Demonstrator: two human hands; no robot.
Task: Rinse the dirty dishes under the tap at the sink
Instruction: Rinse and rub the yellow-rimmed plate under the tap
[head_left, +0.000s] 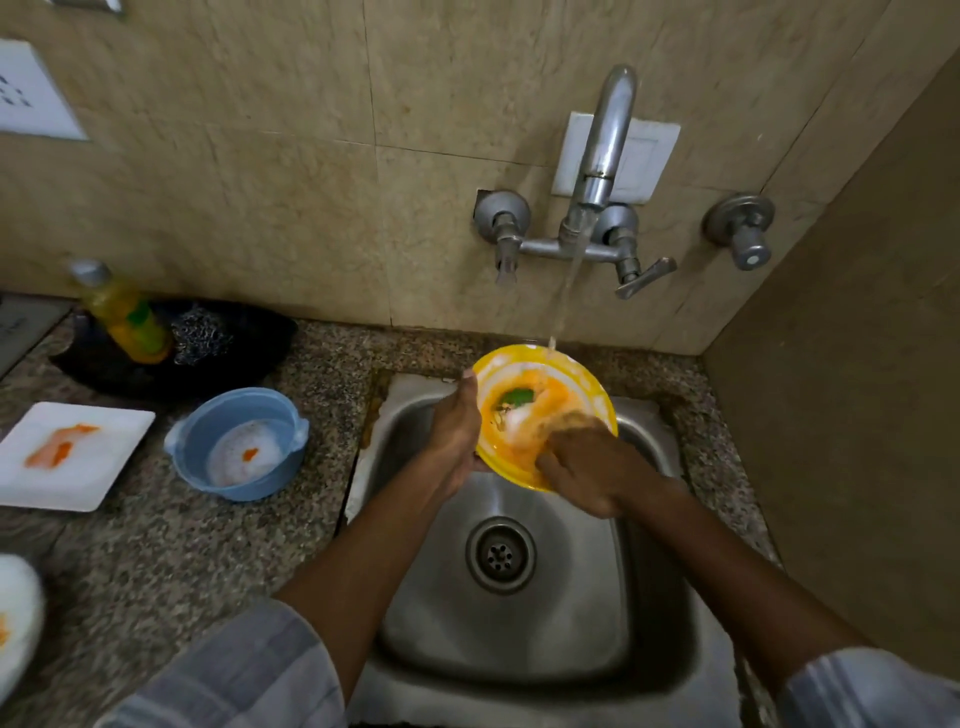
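Two bare hands work over the steel sink (519, 623), both on one yellow plate (535, 364). The left hand (454, 431) grips the plate by its left rim, thumb up along the edge and fingers behind it, holding it tilted with its face toward the camera. The right hand (587, 467) lies against the lower right of the plate's face, fingers curled; those fingers are blurred, and whether they close on the rim or merely press on the surface cannot be told.

A stream of water (569, 291) falls from the wall-mounted tap (605, 150) and strikes the plate's upper rim. Orange residue and a green scrap cover the plate's centre. The plate is held above the rear part of the basin, well clear of the drain (500, 555).

On the granite counter (208, 561) to the left of the sink stands a blue bowl (208, 431) containing suds and an orange speck. Further left lies a square white plate (104, 467) smeared with orange. At the far lower left edge, part of another white dish (18, 618) shows. Behind the bowl, a yellow detergent bottle (122, 317) stands in a black tray (249, 353) beside a steel scrubber (200, 332).

Striped sleeves (249, 675) are pushed back on both forearms.
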